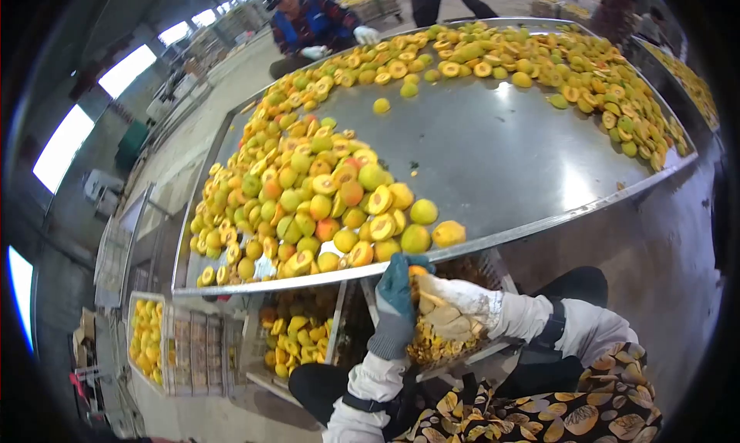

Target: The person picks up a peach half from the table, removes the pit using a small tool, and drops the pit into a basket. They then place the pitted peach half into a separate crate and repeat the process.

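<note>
My left hand (pixel 395 293), in a teal and grey glove, is closed on a peach (pixel 417 271) just below the near rim of the metal table. Only a small orange part of the fruit shows. My right hand (pixel 453 308), in a pale worn glove, sits against it from the right with its fingers curled. What it grips is hidden. Close above both hands, a heap of whole and halved yellow peaches (pixel 308 189) reaches the rim. Beneath them stands a crate of small yellow-brown pieces (pixel 439 347), partly covered by my hands.
The metal table (pixel 478 150) has a raised rim and more peach halves along its far and right sides. Crates of peaches (pixel 301 339) stand below to the left, beside a white plastic crate (pixel 146 339). A person (pixel 308 19) in white gloves works across the table.
</note>
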Demonstrator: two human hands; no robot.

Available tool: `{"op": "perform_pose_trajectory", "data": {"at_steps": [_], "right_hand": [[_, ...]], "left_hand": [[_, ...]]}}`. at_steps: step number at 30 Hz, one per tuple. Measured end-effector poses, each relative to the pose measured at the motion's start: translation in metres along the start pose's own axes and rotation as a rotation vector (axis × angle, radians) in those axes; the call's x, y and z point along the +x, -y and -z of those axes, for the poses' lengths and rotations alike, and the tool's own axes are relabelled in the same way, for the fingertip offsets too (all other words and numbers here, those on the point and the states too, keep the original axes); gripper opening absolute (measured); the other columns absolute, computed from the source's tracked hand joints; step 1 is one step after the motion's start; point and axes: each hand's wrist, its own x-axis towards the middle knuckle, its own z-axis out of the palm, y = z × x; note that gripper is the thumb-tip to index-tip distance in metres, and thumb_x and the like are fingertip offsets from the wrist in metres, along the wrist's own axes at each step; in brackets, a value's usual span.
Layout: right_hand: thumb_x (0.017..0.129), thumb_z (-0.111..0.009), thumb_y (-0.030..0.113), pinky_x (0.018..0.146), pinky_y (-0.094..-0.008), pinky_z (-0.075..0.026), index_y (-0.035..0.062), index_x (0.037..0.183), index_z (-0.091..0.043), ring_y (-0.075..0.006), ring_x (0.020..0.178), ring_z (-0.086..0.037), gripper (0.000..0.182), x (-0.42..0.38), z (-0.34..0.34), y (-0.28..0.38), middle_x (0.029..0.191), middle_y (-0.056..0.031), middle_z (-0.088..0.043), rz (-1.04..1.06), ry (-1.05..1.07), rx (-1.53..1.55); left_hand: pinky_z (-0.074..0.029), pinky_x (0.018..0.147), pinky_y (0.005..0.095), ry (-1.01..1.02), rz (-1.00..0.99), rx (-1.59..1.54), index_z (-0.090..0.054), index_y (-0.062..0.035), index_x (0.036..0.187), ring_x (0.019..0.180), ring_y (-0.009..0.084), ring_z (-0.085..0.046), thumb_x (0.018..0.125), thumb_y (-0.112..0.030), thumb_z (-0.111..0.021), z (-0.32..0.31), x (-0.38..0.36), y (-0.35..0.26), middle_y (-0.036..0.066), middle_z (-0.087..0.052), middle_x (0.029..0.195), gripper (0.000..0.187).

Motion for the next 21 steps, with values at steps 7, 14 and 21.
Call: {"op": "perform_pose_trajectory", "data": {"at_steps": [7,14,21], "right_hand": [[0.103,-0.041,0.057,0.029,-0.0241,-0.026,0.0114,0.093,-0.054,-0.0079,0.031,-0.034,0.049,-0.006,0.004,0.004,0.052,0.0067,-0.04,-0.124,0.268,0.148],[0.101,-0.049,0.055,0.035,-0.0273,-0.032,0.0056,0.088,-0.057,-0.0103,0.037,-0.039,0.052,-0.016,-0.039,0.017,0.053,0.001,-0.044,-0.085,-0.309,-0.798],[0.09,-0.064,0.053,0.051,-0.0444,-0.053,0.0076,0.093,-0.062,-0.0353,0.058,-0.067,0.046,0.003,-0.005,-0.004,0.063,-0.0153,-0.064,0.645,-0.479,-2.038]], "left_hand": [[-0.052,0.084,0.0289,0.164,-0.222,0.239,-0.065,0.0029,0.109,0.089,0.0148,-0.063,0.11,-0.035,-0.037,0.003,-0.001,-0.011,0.008,-0.068,0.097,0.047],[-0.051,0.088,0.0318,0.273,-0.119,0.436,-0.065,-0.0008,0.107,0.093,0.0165,-0.063,0.109,-0.037,-0.04,0.03,-0.009,-0.014,0.009,-0.066,0.098,0.044],[-0.051,0.087,0.0304,0.151,0.038,0.718,-0.065,-0.0009,0.107,0.095,0.0181,-0.064,0.105,-0.028,-0.046,0.075,-0.039,-0.037,0.014,-0.067,0.102,0.033]]}}
